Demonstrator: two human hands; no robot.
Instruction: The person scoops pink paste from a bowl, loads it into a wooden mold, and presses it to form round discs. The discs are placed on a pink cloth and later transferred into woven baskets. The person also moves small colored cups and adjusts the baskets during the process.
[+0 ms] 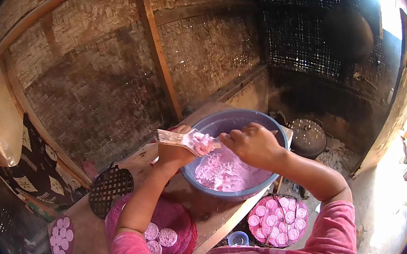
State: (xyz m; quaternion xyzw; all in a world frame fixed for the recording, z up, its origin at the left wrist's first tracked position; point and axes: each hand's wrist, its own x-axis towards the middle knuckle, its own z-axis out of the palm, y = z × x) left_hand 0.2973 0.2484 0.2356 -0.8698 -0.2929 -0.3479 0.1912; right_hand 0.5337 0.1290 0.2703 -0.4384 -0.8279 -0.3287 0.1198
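My left hand (174, 155) grips a wooden paddle (170, 138) that is tilted over the blue basin (260, 190), with sticky pink dough (203, 144) on its right end. My right hand (250, 144) is closed on a thin scraper, held against that dough; the tool's shape is mostly hidden by my fingers. Below both hands, soft pink mixture (230, 171) lies in the basin. By my left forearm is a magenta round mat (173, 214) bearing three pale pink textured discs (167, 237).
The wooden table (213, 215) also holds a dark lattice tray (111, 190) and several discs (62, 246) at left. Below right are a disc-covered round tray (278, 221), a small blue bowl (237, 240) and a dark lidded pot (303, 136). Woven walls (205, 52) enclose the corner.
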